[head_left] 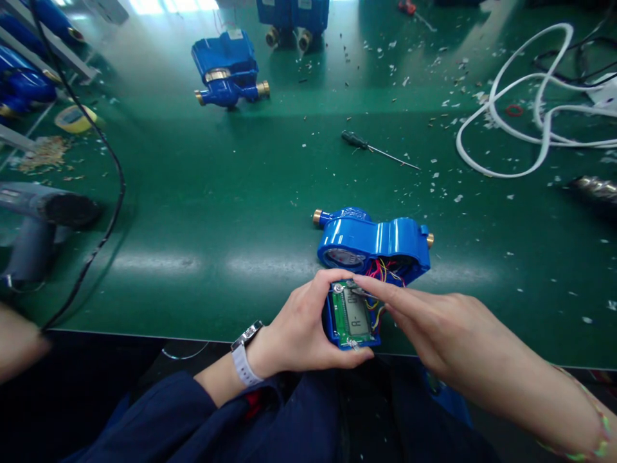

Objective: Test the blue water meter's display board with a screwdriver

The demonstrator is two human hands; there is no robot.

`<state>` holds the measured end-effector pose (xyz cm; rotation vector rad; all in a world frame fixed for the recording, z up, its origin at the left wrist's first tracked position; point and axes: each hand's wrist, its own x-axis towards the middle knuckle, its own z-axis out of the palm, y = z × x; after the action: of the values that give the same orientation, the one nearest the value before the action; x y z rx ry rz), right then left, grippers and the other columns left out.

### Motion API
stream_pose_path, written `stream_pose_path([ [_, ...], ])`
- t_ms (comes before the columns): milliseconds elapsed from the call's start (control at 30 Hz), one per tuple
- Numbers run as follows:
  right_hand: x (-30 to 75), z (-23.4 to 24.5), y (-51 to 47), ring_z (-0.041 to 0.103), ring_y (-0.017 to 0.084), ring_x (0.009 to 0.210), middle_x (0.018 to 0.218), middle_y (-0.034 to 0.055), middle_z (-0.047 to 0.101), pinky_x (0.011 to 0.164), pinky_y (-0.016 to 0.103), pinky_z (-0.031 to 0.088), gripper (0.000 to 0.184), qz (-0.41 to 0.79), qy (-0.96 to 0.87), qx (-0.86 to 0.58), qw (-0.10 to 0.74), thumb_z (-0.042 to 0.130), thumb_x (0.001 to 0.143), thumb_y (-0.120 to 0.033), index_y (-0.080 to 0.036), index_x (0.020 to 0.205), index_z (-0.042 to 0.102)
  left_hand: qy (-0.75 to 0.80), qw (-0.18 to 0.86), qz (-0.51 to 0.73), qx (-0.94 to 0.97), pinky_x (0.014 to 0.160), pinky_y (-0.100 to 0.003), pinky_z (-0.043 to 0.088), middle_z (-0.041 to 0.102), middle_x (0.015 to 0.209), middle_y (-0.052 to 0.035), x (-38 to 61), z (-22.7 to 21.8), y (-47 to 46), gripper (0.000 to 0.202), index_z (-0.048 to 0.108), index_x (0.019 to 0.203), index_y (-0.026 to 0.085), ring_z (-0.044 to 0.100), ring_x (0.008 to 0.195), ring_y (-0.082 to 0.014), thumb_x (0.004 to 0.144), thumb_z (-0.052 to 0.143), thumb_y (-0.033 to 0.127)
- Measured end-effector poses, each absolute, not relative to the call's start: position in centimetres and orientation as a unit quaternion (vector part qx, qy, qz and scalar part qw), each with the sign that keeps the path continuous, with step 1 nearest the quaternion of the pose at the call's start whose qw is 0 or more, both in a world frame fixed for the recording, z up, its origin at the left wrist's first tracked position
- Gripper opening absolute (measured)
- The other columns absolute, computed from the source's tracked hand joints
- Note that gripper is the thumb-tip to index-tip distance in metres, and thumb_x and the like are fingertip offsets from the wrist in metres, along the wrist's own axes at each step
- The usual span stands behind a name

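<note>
My left hand point(303, 328) is wrapped round a small blue housing, with fingers on its far edge and thumb along its near edge. Inside the housing sits a green circuit board point(340, 315) with a grey LCD display point(357, 312) that shows dark characters. My right hand point(434, 328) is closed, its fingertips at the board's far right corner. A thin metal tool point(359, 292) pokes out from under those fingers over the display; the rest is hidden. Red, yellow and other wires point(383, 270) run from the housing to a blue water meter point(373, 236) just beyond.
A screwdriver point(357, 140) lies farther back. Another blue meter point(226, 67) stands behind to the left. At the left are a heat gun point(43, 209), its black cable point(118, 173) and a tape roll point(76, 119). White cable point(501, 170) coils at the right. Another person's arm point(19, 344) shows at left.
</note>
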<state>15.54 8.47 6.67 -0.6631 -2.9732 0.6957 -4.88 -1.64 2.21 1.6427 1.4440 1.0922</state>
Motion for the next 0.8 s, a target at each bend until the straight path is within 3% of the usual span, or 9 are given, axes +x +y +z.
stream_pose_path([
  [133,15.6,7.1,8.8,0.069,0.027,0.061,0.095,0.0009,0.070,0.045,0.033,0.046,0.063,0.228,-0.948,-0.221,0.011,0.036,0.095,-0.007,-0.035,0.151,0.031,0.560,0.328,0.410,0.641,0.091,-0.035,0.057,0.063,0.119,-0.0088,-4.9,2.3,-1.6,0.078,0.039,0.129,0.019,0.068,0.106,-0.0232,0.068,0.083,0.037],
  [300,15.3,7.4,9.0,0.068,0.026,0.063,0.100,0.0023,0.069,0.053,0.034,0.052,0.075,0.217,-0.955,-0.201,-0.008,0.036,0.088,-0.002,-0.034,0.155,0.028,0.559,0.316,0.408,0.649,0.092,-0.037,0.057,0.063,0.119,-0.0096,-4.9,2.4,-1.6,0.077,0.039,0.130,0.019,0.068,0.107,-0.0243,0.069,0.083,0.036],
  [433,15.3,7.1,9.0,0.067,0.024,0.061,0.102,0.0036,0.067,0.049,0.032,0.049,0.080,0.187,-0.963,-0.194,-0.011,0.037,0.084,0.001,-0.032,0.157,0.027,0.557,0.324,0.406,0.648,0.093,-0.036,0.057,0.063,0.119,-0.0091,-4.9,2.5,-1.7,0.076,0.040,0.128,0.019,0.067,0.107,-0.0234,0.068,0.083,0.034],
  [600,15.4,6.7,8.8,0.066,0.024,0.058,0.103,0.0022,0.066,0.042,0.032,0.045,0.078,0.155,-0.970,-0.188,-0.003,0.035,0.083,0.002,-0.031,0.154,0.029,0.562,0.335,0.408,0.637,0.089,-0.034,0.058,0.064,0.116,-0.0077,-4.8,2.5,-1.5,0.076,0.041,0.126,0.019,0.068,0.103,-0.0222,0.067,0.084,0.036],
  [800,15.2,6.2,8.4,0.068,0.025,0.061,0.109,0.0043,0.066,0.042,0.035,0.048,0.071,0.153,-0.970,-0.187,0.034,0.034,0.083,0.002,-0.027,0.148,0.035,0.568,0.350,0.407,0.624,0.090,-0.034,0.057,0.064,0.117,-0.0088,-4.8,2.5,-1.5,0.077,0.041,0.127,0.017,0.068,0.105,-0.0232,0.066,0.084,0.039],
])
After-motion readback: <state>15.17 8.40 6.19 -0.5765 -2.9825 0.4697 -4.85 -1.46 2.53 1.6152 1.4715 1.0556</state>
